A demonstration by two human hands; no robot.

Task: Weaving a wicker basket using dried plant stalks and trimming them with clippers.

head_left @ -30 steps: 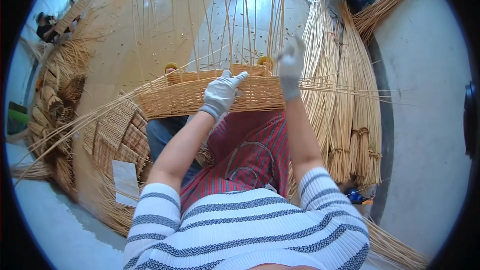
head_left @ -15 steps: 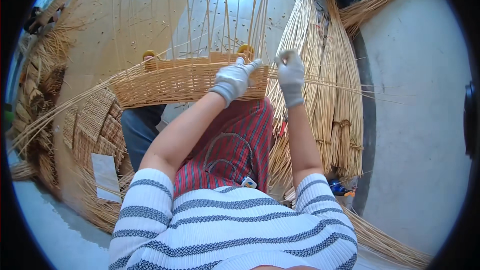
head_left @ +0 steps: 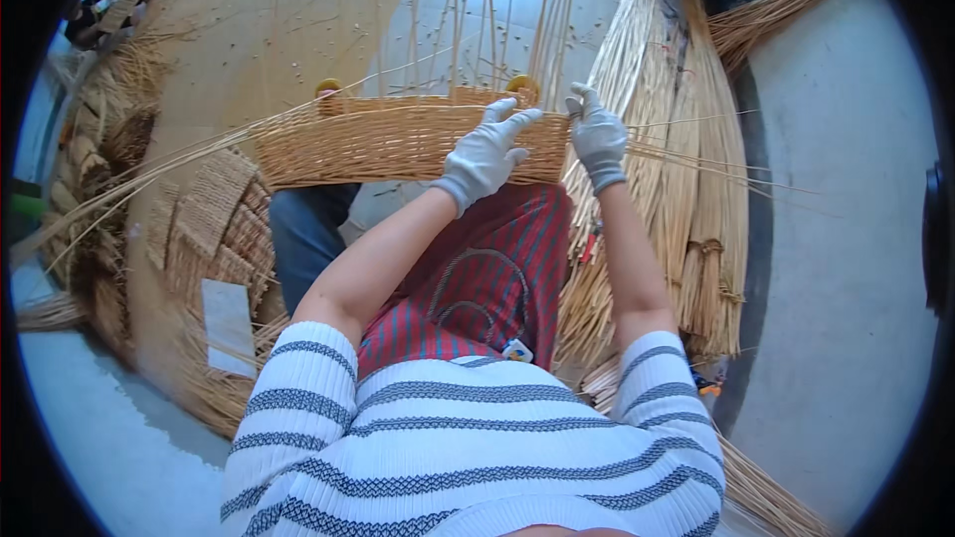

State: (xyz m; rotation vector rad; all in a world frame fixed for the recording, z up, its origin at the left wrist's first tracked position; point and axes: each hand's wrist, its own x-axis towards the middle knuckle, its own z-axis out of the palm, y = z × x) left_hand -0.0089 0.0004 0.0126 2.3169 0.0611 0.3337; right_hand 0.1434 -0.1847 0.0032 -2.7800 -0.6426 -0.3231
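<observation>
With the woven basket (head_left: 358, 146) at twelve o'clock, we should steady it under our spread left hand (head_left: 484, 154) and snug strands (head_left: 665, 153) at one o'clock with our right hand (head_left: 599, 139), whose grip we cannot tell.

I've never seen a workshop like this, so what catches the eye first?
The golden woven basket at upper centre stands out, the person's left hand against its near side, the right hand by its right end. Long pale rod bundles spread along the floor at right, and red striped cloth lies below the basket.
</observation>
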